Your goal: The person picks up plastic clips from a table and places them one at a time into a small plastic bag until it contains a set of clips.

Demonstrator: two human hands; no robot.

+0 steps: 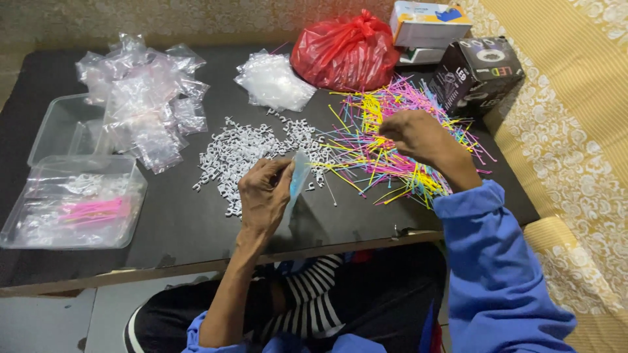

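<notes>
At the near left a clear tray [39,235] holds filled bags with pink sticks inside; beyond it lies a heap of empty bags [147,98] over another clear tray. Mid-table sits a spread of small white clips [239,150], light and hard by the look of them, apt to scatter if brushed.

The left hand [265,196] pinches a small clear bag [299,180] by its edge, thumb against fingers; the film looks limp and slippery, so the rim near the mouth seems the best place to hold it (a grip lower down would likely crumple it shut).

To the right, the right hand [418,134] is curled closed over the pile of coloured sticks [386,150]; whether it grips any I cannot tell. The sticks look thin, stiff and feather-light, easiest taken in a bunch around the middle. Far right stand a red bag [343,52] and boxes [474,72].
</notes>
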